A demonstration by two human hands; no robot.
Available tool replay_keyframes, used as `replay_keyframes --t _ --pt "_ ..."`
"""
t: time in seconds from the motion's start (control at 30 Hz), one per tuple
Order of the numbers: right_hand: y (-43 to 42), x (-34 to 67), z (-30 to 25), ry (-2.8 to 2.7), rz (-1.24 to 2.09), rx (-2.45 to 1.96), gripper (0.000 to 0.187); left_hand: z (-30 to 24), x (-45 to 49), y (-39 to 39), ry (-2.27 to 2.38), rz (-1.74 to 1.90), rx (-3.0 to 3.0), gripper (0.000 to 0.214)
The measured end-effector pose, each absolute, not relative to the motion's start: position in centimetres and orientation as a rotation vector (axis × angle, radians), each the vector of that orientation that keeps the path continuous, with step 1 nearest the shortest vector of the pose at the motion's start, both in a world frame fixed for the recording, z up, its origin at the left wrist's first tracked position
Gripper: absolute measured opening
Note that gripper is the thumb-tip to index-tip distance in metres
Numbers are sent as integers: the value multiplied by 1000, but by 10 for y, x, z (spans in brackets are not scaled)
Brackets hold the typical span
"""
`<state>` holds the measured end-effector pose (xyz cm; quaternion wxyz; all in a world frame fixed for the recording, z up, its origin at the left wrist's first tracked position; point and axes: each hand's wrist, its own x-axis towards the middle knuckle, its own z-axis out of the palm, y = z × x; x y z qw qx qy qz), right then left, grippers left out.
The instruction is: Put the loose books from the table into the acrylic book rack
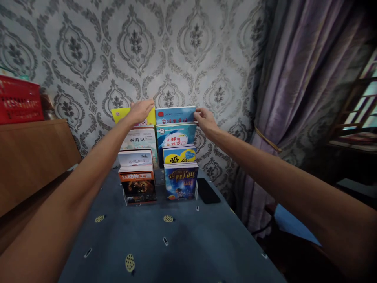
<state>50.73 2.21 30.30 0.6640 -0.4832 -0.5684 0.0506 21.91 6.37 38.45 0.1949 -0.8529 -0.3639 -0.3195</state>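
A light-blue book [176,113] stands upright in the back row of the right stack. At its top left corner is my left hand [142,110], fingers closed, in front of a yellow book [120,114]; its fingertips are partly hidden. My right hand [207,121] pinches the same blue book at its upper right edge. In front of it are a teal book [176,135], a yellow-and-blue book [179,156] and a dark-blue book [181,181]. The left stack shows a pale book [138,139], a grey-white book [135,158] and a lion-cover book [138,186].
The books stand in clear holders on a table with a dark patterned cloth [147,236]. A black phone [208,190] lies right of them. Patterned wallpaper [194,51] rises behind. A wooden cabinet [35,157] bears a red basket [19,100] at left; a purple curtain [282,90] hangs at right.
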Motion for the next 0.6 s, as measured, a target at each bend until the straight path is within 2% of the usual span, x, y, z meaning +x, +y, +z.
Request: replay_keyframes --t 0.6 --pt "27 510 288 -1295 -66 -1156 20 387 205 60 -817 -878 -2562 31"
